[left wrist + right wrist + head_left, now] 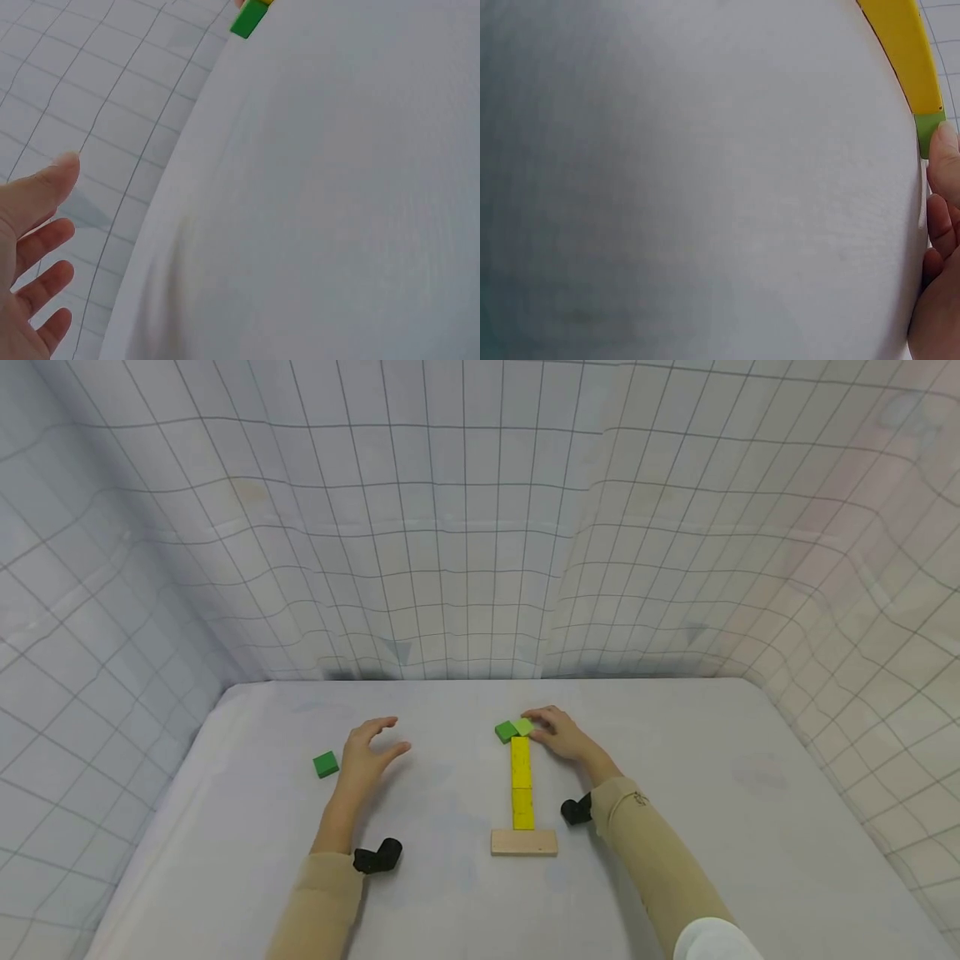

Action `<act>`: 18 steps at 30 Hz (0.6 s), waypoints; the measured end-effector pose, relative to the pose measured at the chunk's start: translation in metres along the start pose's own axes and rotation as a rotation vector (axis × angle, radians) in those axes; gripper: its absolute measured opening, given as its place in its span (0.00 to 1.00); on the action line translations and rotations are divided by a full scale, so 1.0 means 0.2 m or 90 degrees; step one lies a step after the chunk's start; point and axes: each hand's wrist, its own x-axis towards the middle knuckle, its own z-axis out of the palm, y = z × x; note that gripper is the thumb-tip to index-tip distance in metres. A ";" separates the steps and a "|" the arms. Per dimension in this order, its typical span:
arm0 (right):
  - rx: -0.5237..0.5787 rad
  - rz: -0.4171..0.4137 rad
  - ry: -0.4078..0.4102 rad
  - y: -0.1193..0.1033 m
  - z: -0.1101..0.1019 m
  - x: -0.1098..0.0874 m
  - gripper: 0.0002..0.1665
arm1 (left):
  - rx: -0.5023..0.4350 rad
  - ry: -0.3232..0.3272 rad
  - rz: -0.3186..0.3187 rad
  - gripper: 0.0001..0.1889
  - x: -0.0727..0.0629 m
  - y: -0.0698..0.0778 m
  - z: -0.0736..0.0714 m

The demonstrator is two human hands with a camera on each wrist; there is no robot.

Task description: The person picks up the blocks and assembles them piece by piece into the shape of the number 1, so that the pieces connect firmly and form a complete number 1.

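With thumb and fingers, my right hand pinches a light green block at the far end of two yellow blocks laid in a line. A darker green block lies just left of it, turned at an angle. In the right wrist view the thumb of the right hand presses the light green block beside a yellow block. My left hand holds nothing, its thumb and fingers spread apart over the table. Another green block lies left of it.
A plain wooden block lies crosswise at the near end of the yellow line. White cloth covers the table. A grid-patterned curtain hangs behind the table and along both sides.
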 end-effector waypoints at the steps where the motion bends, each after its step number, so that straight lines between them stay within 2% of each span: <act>1: -0.001 0.002 0.000 0.00 0.00 0.00 0.21 | 0.002 0.005 -0.008 0.27 -0.01 -0.01 -0.03; 10: 0.003 0.010 -0.001 -0.01 0.00 0.00 0.21 | 0.038 0.049 -0.056 0.30 -0.12 -0.09 -0.25; 18: 0.000 0.013 0.000 -0.02 0.00 -0.01 0.21 | 0.049 0.083 -0.061 0.29 -0.19 -0.18 -0.35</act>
